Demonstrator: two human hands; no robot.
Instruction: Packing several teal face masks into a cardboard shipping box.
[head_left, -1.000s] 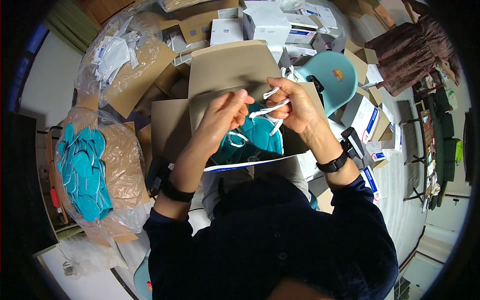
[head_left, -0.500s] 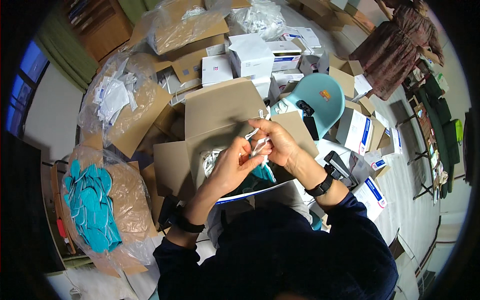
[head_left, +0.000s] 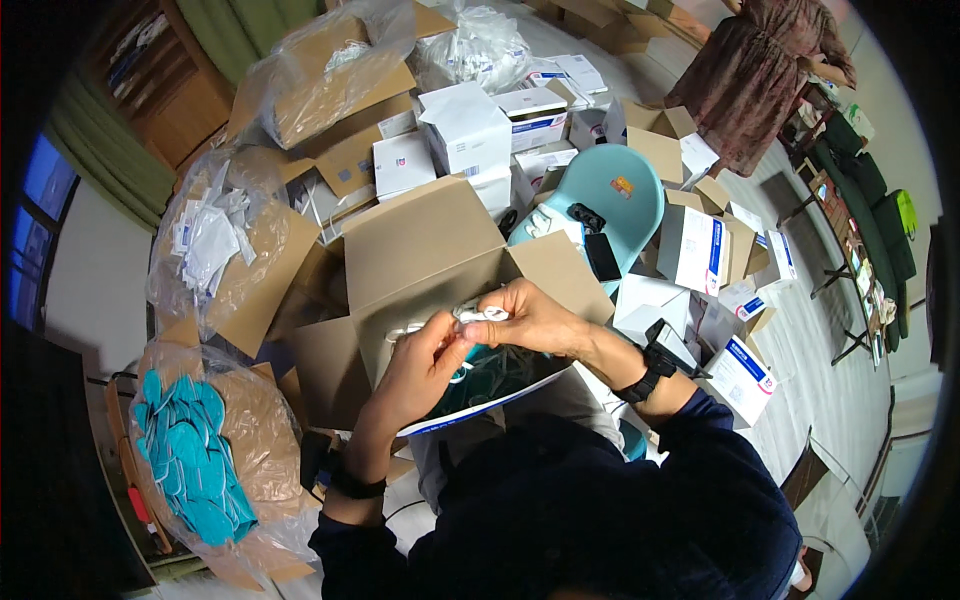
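1. The right hand (head_left: 538,322) pinches white straps (head_left: 482,314) above an open carton (head_left: 420,245).
2. At the straps' eight o'clock, the left hand (head_left: 412,372) has its fingertips bunched; I cannot tell whether they grip the straps.
3. Teal material (head_left: 490,372) lies at six o'clock from the straps, inside the carton, dim and partly covered by the hands.
4. Between one and two o'clock, another person (head_left: 745,85) is cut off above.

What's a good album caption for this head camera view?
Left fingers and right fingers pinch white straps over an open box, teal masks piled nearby.
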